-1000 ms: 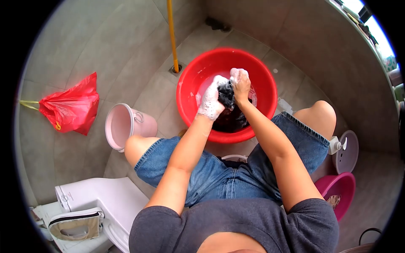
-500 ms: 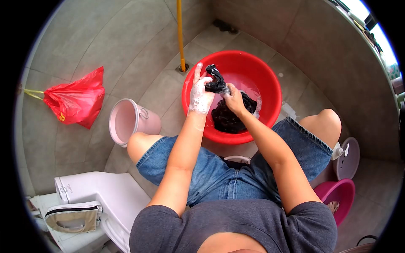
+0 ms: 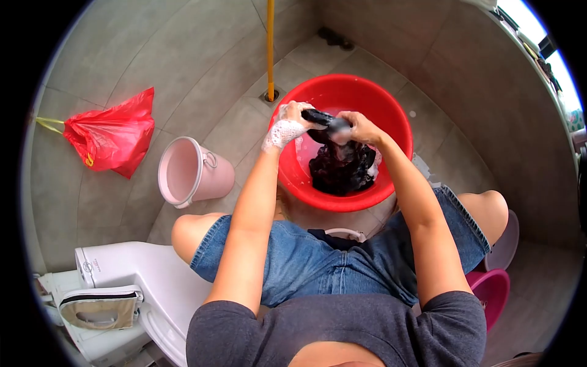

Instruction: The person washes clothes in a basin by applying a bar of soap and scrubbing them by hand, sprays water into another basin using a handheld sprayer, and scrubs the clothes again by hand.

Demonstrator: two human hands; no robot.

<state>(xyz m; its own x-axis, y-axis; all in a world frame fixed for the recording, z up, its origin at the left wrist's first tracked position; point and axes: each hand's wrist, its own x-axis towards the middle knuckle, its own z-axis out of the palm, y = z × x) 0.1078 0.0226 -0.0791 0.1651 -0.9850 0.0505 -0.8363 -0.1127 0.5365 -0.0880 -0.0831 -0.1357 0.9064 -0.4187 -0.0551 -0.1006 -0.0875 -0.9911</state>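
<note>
A wet black cloth (image 3: 342,168) lies bunched in a red basin (image 3: 400,134) that holds soapy, pinkish water. Its upper part is lifted above the water between both hands. My left hand (image 3: 290,124), with white suds over its back and wrist, is closed on the left end of the lifted part. My right hand (image 3: 362,128) grips the same cloth a short way to the right, its fingers bent around it. The fingertips of the right hand are partly blurred.
A pink bucket (image 3: 214,176) stands left of the basin, and a red plastic bag (image 3: 113,134) is farther left. A yellow pole (image 3: 270,49) rises from a floor drain behind. A magenta basin (image 3: 498,293) sits at the lower right.
My left hand has turned and its raised fingers have closed on the cloth. My right hand has moved up and right, and more cloth now hangs between the hands.
</note>
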